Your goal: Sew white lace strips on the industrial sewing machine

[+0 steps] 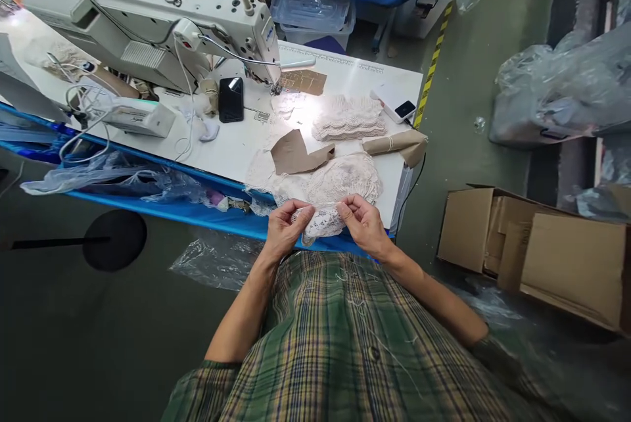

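Between my two hands, at the table's front edge, a cream lace bra [345, 180] is stretched by its lower lace band. My left hand [286, 228] pinches the band's left part between thumb and fingers. On the right, my right hand [362, 221] pinches the same lace edge. The rounded cups lie on the table beyond my fingers. A brown cut piece [298, 154] rests on the lace just behind. Farther back is a pile of scalloped lace pieces [350, 118], lit by the sewing machine's lamp.
A white sewing machine [172, 11] stands at the back left of the white table [236, 152]. Near it lie a black phone [231, 100] and a brown card [308, 82]. A rolled brown piece [394, 144] lies at right. Cardboard boxes [572, 264] stand on the floor.
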Tool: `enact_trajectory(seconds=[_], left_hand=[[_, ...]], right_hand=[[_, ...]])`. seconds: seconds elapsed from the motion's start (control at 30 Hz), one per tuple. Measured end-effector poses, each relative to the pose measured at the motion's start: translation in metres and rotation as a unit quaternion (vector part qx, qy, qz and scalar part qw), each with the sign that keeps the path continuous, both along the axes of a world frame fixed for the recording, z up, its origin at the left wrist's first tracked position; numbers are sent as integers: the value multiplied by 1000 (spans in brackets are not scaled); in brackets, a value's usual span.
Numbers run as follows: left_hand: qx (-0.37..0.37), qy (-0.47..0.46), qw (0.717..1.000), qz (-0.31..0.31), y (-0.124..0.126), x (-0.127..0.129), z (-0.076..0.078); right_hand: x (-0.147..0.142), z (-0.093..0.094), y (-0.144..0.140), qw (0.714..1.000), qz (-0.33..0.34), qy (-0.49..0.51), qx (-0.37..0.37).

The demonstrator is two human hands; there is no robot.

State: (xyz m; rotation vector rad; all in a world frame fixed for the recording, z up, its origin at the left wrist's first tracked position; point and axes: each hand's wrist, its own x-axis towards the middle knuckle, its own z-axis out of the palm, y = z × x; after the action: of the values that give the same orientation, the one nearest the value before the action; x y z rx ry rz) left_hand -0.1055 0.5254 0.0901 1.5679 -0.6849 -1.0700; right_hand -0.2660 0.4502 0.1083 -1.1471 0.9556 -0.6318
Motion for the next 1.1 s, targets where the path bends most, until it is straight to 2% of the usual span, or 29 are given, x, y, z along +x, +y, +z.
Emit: enact_trajectory(seconds=[0.13,0.27,0.37,0.47,0.53,0.6,0.63,0.67,0.7,0.8,0.87,0.97,1.1], left_hand=[[-36,-87,995,33,-4,-7,-3],[-44,-95,993,61,-8,-12,-7],[-42,-84,995,32,-5,-14,-7],[-47,-69,994,-70,0,-12,-8],[-62,-99,981,-154,-1,-2,-13],[-59,-215,956,-192,-9,16,-23],[-44,-295,936,-185,-14,27,-30],[-13,-386,910,-152,-21,39,-38],[10,-424,897,-122,-29,50,-47],[43,-464,879,-98,-48,75,-68],[44,-469,875,-114,-54,82,-73],[21,-460,875,-147,-49,86,-59],[-33,-396,888,-234,-28,83,-10]], right_hand=[[1,-3,4,999,-49,-6,-19],[3,-7,3,997,-80,-13,-14],[0,-8,0,999,-38,-29,9],[-8,-10,-3,993,60,-54,88],[-13,-12,-5,986,93,-32,135],[-17,-14,-7,984,94,9,153],[-18,-14,-9,983,92,22,157],[-18,-14,-10,983,90,29,160],[-18,-13,-12,982,86,29,163],[-18,-9,-16,984,72,18,161],[-20,-5,-18,987,68,8,144],[-22,-2,-21,994,53,-10,98],[-19,-8,-23,999,31,-23,28]])
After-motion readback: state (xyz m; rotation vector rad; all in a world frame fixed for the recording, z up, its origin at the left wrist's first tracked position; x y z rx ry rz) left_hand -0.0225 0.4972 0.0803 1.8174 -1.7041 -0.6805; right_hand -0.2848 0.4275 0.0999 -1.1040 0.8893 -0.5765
